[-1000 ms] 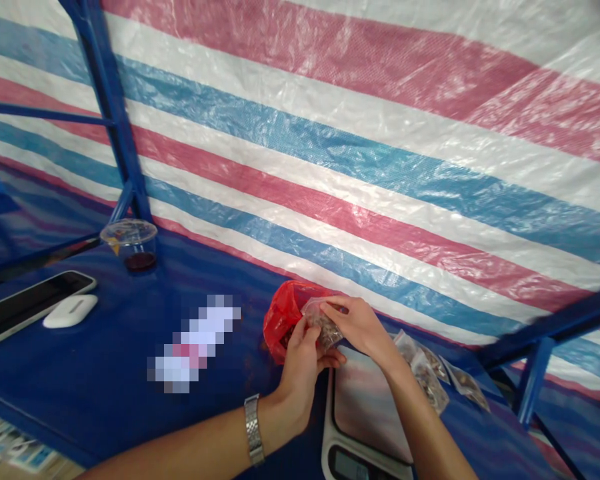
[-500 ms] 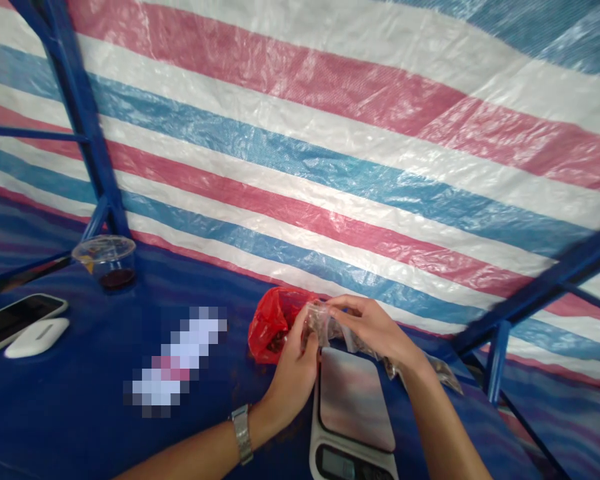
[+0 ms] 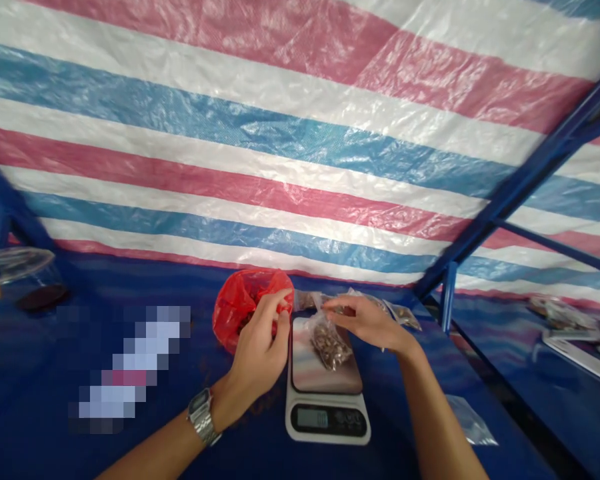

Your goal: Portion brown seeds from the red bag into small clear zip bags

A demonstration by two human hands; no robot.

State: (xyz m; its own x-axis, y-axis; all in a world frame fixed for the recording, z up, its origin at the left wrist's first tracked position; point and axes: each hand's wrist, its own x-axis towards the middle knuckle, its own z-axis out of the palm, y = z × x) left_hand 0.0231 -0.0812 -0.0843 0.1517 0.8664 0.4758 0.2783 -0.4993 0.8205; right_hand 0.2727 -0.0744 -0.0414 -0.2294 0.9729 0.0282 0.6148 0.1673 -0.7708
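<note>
A clear zip bag (image 3: 330,347) of brown dried bits rests against the steel plate of a white digital kitchen scale (image 3: 327,437). My right hand (image 3: 367,323) has its fingertips closed at the bag's upper edge. To the left, my left hand (image 3: 263,340) is beside the scale with thumb and forefinger apart and nothing visible between them. Just behind that hand stands an opened red plastic bag (image 3: 227,310) with dark bits inside. The scale's display (image 3: 313,418) seems to read zero, though its digits are faint.
Filled zip bags (image 3: 405,317) lie behind the scale. An unfilled clear bag (image 3: 473,420) is at the right. A plastic cup (image 3: 23,273) with dark liquid stands far left, near a blurred-out item (image 3: 135,363). Blue metal bars (image 3: 510,180) frame the striped sheet (image 3: 280,153).
The small bag has come from between both hands down onto the scale plate. My left hand has let go of it and moved left. The view has turned to the right.
</note>
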